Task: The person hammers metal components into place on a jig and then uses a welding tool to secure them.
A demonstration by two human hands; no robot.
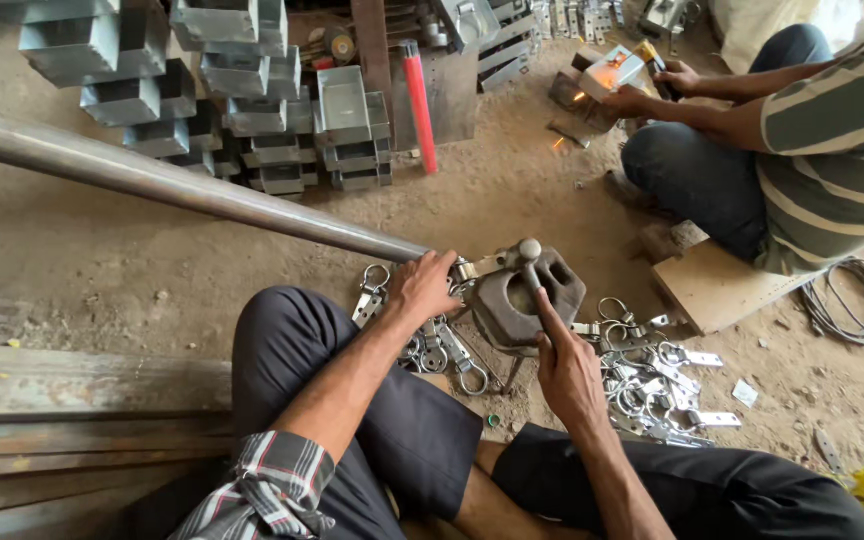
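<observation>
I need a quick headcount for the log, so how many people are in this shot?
2. The camera wearer sits on the ground at bottom centre, left hand by the metal block, right hand on a hammer. A co-worker sits upper right. Others may be out of frame.

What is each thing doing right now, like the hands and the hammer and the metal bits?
Left hand: pressing a small metal piece at the block's edge.
Right hand: gripping the hammer handle.
Round-headed steel hammer: head resting over the block.
Brown heavy metal block: sitting on the ground.
Shiny metal ring hasps: piled loose on dirt.
Long grey steel pipe: lying slanted.
</observation>
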